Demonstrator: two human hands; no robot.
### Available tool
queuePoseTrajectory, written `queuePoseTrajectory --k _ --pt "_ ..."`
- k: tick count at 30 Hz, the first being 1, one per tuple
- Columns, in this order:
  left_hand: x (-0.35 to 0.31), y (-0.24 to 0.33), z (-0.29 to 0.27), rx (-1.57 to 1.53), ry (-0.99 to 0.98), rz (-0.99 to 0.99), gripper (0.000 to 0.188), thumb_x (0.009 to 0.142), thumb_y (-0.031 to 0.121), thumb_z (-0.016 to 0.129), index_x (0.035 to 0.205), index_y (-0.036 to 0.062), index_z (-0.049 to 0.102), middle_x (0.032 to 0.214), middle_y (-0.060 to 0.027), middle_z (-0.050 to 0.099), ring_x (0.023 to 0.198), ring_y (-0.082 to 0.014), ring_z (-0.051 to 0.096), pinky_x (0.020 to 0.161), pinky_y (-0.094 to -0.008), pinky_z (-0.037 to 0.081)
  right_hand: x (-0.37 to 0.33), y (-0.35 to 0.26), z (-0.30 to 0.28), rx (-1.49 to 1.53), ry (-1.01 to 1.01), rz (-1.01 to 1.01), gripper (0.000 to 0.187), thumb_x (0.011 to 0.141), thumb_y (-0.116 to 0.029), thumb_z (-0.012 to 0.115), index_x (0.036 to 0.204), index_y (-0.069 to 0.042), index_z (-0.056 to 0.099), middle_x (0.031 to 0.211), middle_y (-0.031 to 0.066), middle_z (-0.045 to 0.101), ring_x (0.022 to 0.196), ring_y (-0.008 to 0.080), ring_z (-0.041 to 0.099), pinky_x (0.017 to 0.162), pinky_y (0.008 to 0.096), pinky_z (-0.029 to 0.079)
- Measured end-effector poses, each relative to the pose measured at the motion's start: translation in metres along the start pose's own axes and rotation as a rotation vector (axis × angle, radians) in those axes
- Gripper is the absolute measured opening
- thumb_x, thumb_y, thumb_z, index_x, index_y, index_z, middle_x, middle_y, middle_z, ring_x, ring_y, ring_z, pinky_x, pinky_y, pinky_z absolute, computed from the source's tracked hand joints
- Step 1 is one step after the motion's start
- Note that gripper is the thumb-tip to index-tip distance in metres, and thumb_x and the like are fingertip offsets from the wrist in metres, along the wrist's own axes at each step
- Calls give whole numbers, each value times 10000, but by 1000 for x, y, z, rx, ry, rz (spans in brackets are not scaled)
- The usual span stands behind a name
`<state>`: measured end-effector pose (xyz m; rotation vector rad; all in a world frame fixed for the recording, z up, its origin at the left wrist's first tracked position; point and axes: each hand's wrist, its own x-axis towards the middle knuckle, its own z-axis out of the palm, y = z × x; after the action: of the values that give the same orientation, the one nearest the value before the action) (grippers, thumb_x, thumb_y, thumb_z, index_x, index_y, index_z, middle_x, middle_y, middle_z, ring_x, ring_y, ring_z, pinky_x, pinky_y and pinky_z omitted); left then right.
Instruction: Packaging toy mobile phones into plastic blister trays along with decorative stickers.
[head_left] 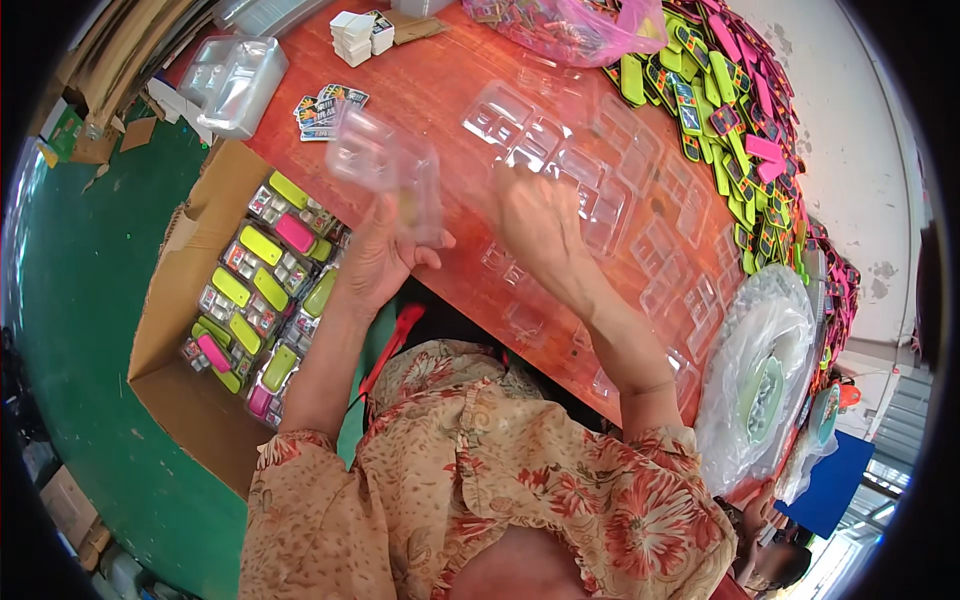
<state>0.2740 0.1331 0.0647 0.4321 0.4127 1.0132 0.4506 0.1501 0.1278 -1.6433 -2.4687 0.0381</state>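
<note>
My left hand (382,252) grips a clear plastic blister shell (372,152), raised over the left edge of the red table (455,105). The shell is a little blurred, with moulded compartments. My right hand (540,215) is closed, knuckles up, over the rows of clear blister shells (600,185) lying on the table. Its fingertips are mostly hidden, so I cannot make out what they pinch. Beyond the held shell lie several printed cards (325,112), fanned out.
At left stands an open cardboard box (165,340) with packed green and pink items (262,250). Stacked shells (240,85) and white cards (352,40) sit at the far edge. A heap of green and pink pieces (720,100), a pink bag (590,35) and a plastic-covered container (745,400) line the right.
</note>
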Motion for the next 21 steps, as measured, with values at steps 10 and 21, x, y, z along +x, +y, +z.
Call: queuePoseTrajectory --k 10,21 --pt "4 -9 2 -19 -168 -87 607 747 430 534 1177 50 336 988 -96 529 860 -200 555 652 -309 511 13 -7 2 1295 -572 -146 138 773 -124 544 730 2 578 627 44 547 493 99 480 448 230 384" --pt "-3 9 -20 -109 2 52 455 764 230 545 1154 70 373 1015 -107 516 861 -235 547 530 -323 505 13 -15 -10 861 326 -53 116 762 -28 485 652 3 464 566 15 435 514 60 427 446 253 353"
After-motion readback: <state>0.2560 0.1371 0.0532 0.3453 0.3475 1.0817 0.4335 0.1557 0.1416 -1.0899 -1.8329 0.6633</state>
